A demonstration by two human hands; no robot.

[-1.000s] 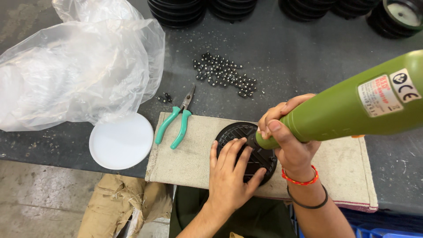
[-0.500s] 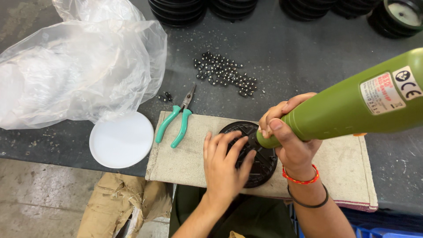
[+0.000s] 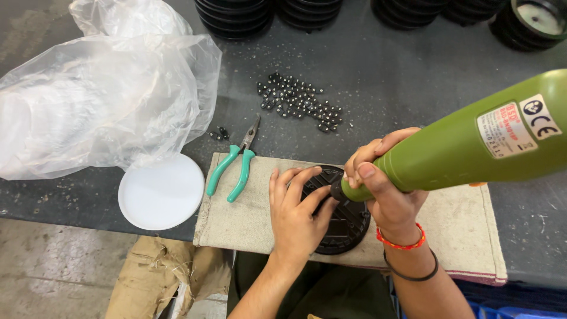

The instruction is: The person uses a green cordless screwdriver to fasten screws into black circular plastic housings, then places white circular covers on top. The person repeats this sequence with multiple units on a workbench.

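grey mat [image 3: 248, 218] — left hand [image 3: 295, 215] has slid flat onto black disc [image 3: 345, 227]; right hand [image 3: 384, 186] grips green driver [image 3: 466, 147].

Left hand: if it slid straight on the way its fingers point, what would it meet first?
The left hand lies on the black round part, fingers pointing up and right. It would probably first meet the green power tool tip and the right hand gripping it, though depth is unclear.

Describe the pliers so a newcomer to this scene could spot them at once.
Start at the beige cloth mat on the dark workbench. At its upper left corner, by the white round lid, lie the pliers. Their teal handles are the only bright green-blue thing there.
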